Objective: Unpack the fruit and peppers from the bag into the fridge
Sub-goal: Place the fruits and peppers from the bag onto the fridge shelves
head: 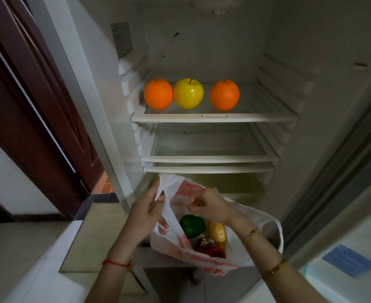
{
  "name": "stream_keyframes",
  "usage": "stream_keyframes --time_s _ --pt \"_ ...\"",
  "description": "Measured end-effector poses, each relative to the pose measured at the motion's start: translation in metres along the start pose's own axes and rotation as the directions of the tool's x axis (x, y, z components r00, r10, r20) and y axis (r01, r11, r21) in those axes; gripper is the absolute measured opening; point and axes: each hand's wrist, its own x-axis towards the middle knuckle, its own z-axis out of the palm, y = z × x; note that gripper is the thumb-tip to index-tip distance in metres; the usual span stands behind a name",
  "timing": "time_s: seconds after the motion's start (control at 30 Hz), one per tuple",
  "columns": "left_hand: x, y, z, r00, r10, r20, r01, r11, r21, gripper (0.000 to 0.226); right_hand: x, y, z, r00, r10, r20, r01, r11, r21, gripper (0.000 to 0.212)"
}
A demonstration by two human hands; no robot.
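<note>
Nearest the camera, the left hand [146, 212] is closed around a handle loop of the thin white plastic bag [204, 256], holding its mouth up and open, while the right hand [210, 203] hovers over the opening with its fingers curled and pinched close together; whether they grip the film or nothing at all cannot be told. The bag is limp, crinkly film that will sag and slip, so it probably wants support from the handle while each item is lifted out singly. Inside lie a green pepper [192, 225], a pale yellow item [217, 231] that could be a pepper or a fruit, and a red pepper [213, 251] at the bottom; all look light, smooth and firm, best cupped around the body rather than pinched. Beyond the bag, the fridge's lower shelves [208, 159] hold nothing visible. Farther back, the top glass shelf [215, 118] carries an orange [158, 94] touching a yellow apple [188, 93], with a second orange [224, 95] a little apart and room at its right. A dark wooden door [27, 101] stands to the left.
</note>
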Motion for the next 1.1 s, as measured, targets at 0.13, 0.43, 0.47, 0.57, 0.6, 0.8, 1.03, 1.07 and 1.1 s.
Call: stream_keyframes --time_s 0.13,0.43,0.47,0.57,0.6,0.8,1.03,1.07,1.1 --pt "-0.010 -0.007 -0.005 0.999 -0.011 -0.035 0.011 1.000 0.006 0.060 0.002 0.033 0.053 0.981 0.162 0.108 -0.135 0.966 -0.221 0.022" --pt "-0.031 -0.022 -0.012 0.990 -0.008 -0.142 0.017 0.998 0.058 0.055 0.048 0.031 0.113 0.977 0.200 0.070 -0.180 0.959 -0.219 0.058" --pt "-0.034 -0.023 -0.011 0.989 -0.008 -0.149 0.018 0.998 0.061 0.055 0.055 0.034 0.120 0.973 0.221 0.070 -0.202 0.956 -0.215 0.059" --pt "-0.038 -0.025 -0.011 0.985 -0.011 -0.170 0.021 0.998 0.052 0.055 0.069 0.048 0.135 0.951 0.280 0.128 -0.245 0.940 -0.238 0.043" --pt "-0.039 -0.028 -0.011 0.984 -0.010 -0.179 0.021 0.998 0.057 0.054 0.070 0.048 0.136 0.952 0.282 0.120 -0.249 0.939 -0.237 0.037" --pt "-0.039 -0.030 -0.013 0.984 -0.026 -0.174 0.039 0.997 0.069 0.053 0.074 0.037 0.149 0.969 0.235 0.083 -0.196 0.925 -0.326 0.048" --pt "-0.030 -0.036 -0.013 0.983 0.007 -0.186 0.010 0.996 0.087 0.053 0.073 0.041 0.148 0.973 0.226 0.052 -0.214 0.961 -0.172 0.052" --pt "-0.028 -0.037 -0.012 0.984 0.012 -0.180 0.004 0.996 0.089 0.052 0.072 0.040 0.146 0.972 0.229 0.045 -0.225 0.971 -0.077 0.045" --pt "-0.026 -0.036 -0.012 0.986 0.017 -0.166 -0.003 0.996 0.086 0.053 0.070 0.040 0.142 0.975 0.220 0.031 -0.220 0.976 0.003 0.046"
